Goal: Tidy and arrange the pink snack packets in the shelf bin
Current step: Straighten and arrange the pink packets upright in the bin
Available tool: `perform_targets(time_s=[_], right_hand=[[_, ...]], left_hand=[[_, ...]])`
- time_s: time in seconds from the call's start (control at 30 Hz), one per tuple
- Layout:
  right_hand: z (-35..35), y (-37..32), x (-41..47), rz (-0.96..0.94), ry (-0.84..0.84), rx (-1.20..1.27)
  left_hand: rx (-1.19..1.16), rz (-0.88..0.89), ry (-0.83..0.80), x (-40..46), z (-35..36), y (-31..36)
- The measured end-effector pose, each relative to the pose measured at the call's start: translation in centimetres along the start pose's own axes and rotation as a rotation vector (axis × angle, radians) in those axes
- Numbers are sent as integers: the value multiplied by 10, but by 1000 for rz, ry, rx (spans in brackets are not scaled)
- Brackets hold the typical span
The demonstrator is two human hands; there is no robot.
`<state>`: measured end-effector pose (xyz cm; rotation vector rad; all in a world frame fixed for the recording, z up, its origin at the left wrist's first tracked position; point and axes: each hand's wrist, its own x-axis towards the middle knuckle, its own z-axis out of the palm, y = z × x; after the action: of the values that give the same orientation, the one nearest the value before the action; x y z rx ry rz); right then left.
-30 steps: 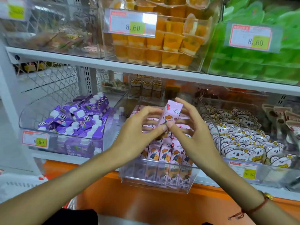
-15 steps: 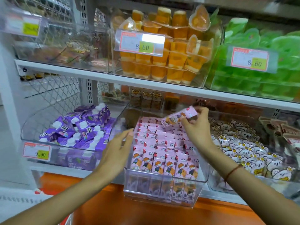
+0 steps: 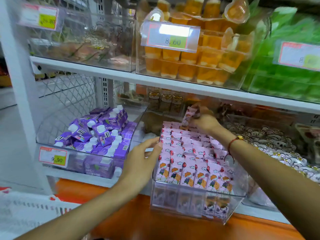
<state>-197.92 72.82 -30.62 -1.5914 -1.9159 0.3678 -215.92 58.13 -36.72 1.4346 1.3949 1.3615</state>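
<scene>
A clear shelf bin sticks out from the lower shelf and holds several rows of upright pink snack packets with a cartoon child on them. My right hand reaches deep to the back of the bin and pinches one pink packet upright above the last row. My left hand lies against the bin's left wall, fingers stretched forward and touching the left edge of the packet rows. It holds nothing.
A bin of purple drink cartons stands to the left with a 9.90 tag. White cartoon-face packets fill the bin to the right. Above, the white shelf board carries orange jelly cups and green packs.
My right hand has carried the pink packet from over the middle rows to the back of the bin and turned it upright. My left hand moved to the bin's left wall. The camera came closer.
</scene>
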Motion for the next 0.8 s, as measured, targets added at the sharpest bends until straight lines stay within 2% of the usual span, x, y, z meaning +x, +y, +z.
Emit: perform_targets(time_s=[0.17,0.23,0.3,0.43,0.57,0.63,0.7,0.8], right_hand=[[8,-6,1,-137,72,-51],[6,-4,4,-153,-8,-20],[4,5,5,-124,-162,33],[23,37,-1,-47,-329,-358],[30,45,-1,-68,-367,-461],[25,38,-3,-85,-358,-442],[16,27,-12,-111,-277,-348],[2,14,-56,-237,-197,-249]], left_hand=[[35,-13,-28,-1,-2,4],[34,-22,-32,0,-3,5],[29,-20,-37,0,-3,5],[31,-8,-59,-1,-5,3],[29,-7,-77,2,-7,1],[29,-6,-74,4,-7,0],[91,21,-41,6,-8,-1],[228,133,25,9,-12,1]])
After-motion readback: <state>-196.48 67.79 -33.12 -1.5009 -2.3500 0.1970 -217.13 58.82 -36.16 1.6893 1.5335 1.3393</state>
